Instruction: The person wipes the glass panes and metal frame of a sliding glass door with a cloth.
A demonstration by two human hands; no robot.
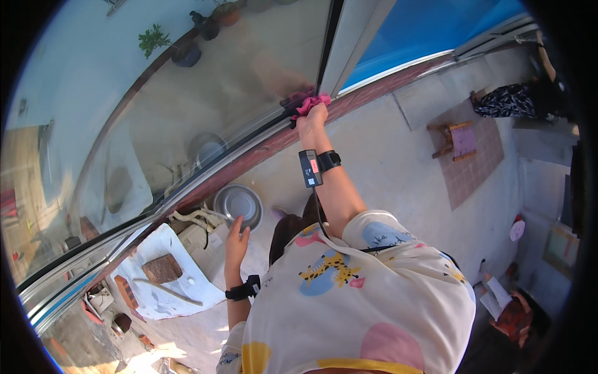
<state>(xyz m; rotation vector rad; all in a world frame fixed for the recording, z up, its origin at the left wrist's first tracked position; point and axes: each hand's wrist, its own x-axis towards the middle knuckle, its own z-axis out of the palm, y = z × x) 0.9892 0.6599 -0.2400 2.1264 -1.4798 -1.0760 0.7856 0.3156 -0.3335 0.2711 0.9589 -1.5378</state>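
Note:
My right hand [314, 115] is closed around a crumpled pink cloth [314, 103]. The cloth touches the lower corner of a large glass pane [210, 103], right beside an upright metal window frame [348, 51]. A blurred reflection of the hand and cloth shows in the glass. Lower down, my left hand [237, 243] hangs in the air with its thumb apart from the fingers and nothing in it. Near it, a round metal basin [239, 205] stands on the floor; what it holds, if anything, is hard to tell.
A white board [187, 280] bearing a brown block [162, 269] and a stick [173, 293] lies left. A small stool [460, 140] stands on a tiled patch at right. One person [514, 100] is at the upper right, another [509, 313] at the lower right.

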